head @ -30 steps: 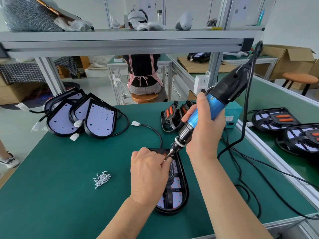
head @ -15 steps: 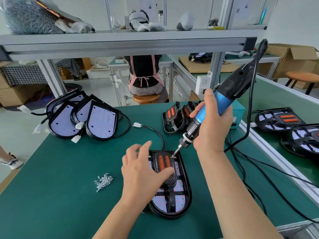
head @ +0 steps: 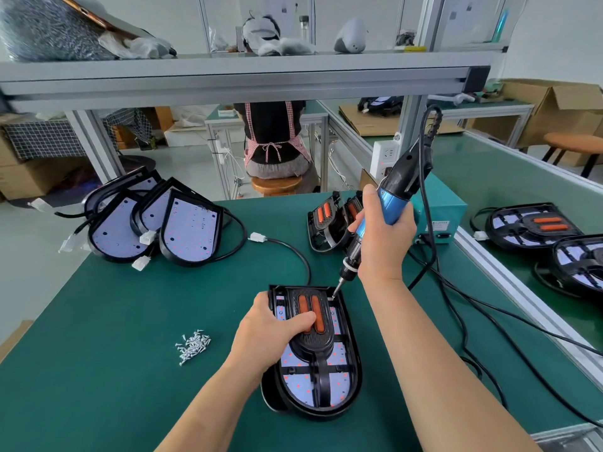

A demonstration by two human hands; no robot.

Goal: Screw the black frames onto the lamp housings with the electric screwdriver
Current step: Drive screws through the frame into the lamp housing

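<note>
**Bit set at the frame's 1 o'clock corner**

The lamp housing (head: 339, 383) lies flat on the green table (head: 130, 321) at 6 o'clock, with the black frame (head: 315, 340) seated in it. The left hand (head: 264, 334) grips the housing's 9 o'clock edge, thumb pressed across the frame. The right hand (head: 383, 243) is wrapped round the tilted electric screwdriver (head: 391, 207), whose bit touches the frame's 1 o'clock corner. Loose screws (head: 193, 346) lie toward 9 o'clock, and bare housings (head: 189, 230) lean together at 10 o'clock.

Green workbench (head: 98, 321) beneath an aluminium shelf (head: 228, 79), cardboard box (head: 548, 109) and wooden stool (head: 574, 141) at right
</note>
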